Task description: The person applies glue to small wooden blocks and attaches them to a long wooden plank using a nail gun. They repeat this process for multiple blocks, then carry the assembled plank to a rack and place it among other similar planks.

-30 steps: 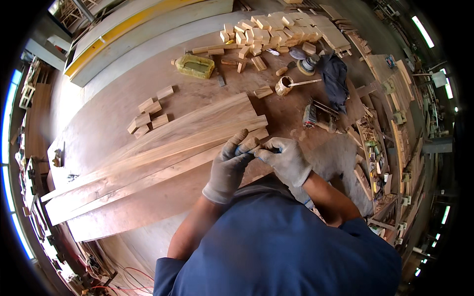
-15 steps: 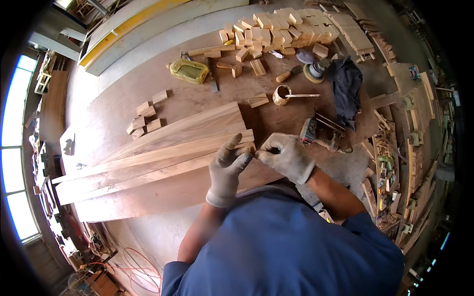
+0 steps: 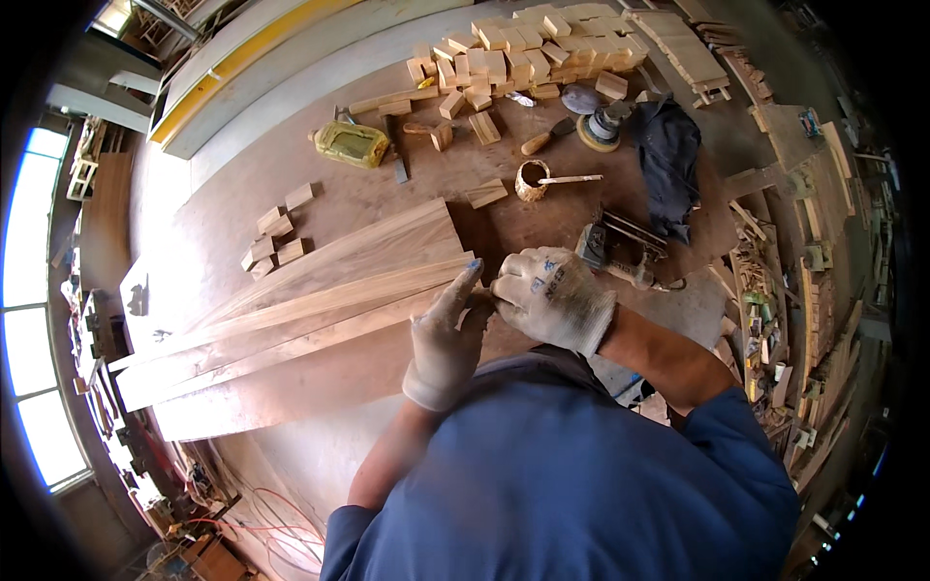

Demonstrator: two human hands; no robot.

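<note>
In front of my body, both my hands meet over the near right end of the long wooden boards (image 3: 320, 315), in pale, stained work gloves. My left hand (image 3: 446, 339) has its blue-tipped finger stretched upward while its other fingers bend in beside my right hand, around something small that is mostly hidden. With its back turned up, my right hand (image 3: 554, 298) is closed, fingertips pinched at the same spot. What lies between the fingertips is too small to name. A nail gun (image 3: 615, 250) rests just beyond my right hand.
A glue pot (image 3: 531, 182) with a stick across it, a sander (image 3: 603, 126), dark cloth (image 3: 668, 160) and a yellowish bottle (image 3: 351, 143) stand on the brown worktable (image 3: 349, 194). Wood blocks (image 3: 494, 66) are heaped at the far side. Scrap wood (image 3: 760, 300) fills racks at right.
My right hand has rolled over, its back now facing up and its fingers closed. My left hand's blue-tipped finger has risen. The view has shifted slightly, moving the table's things leftward.
</note>
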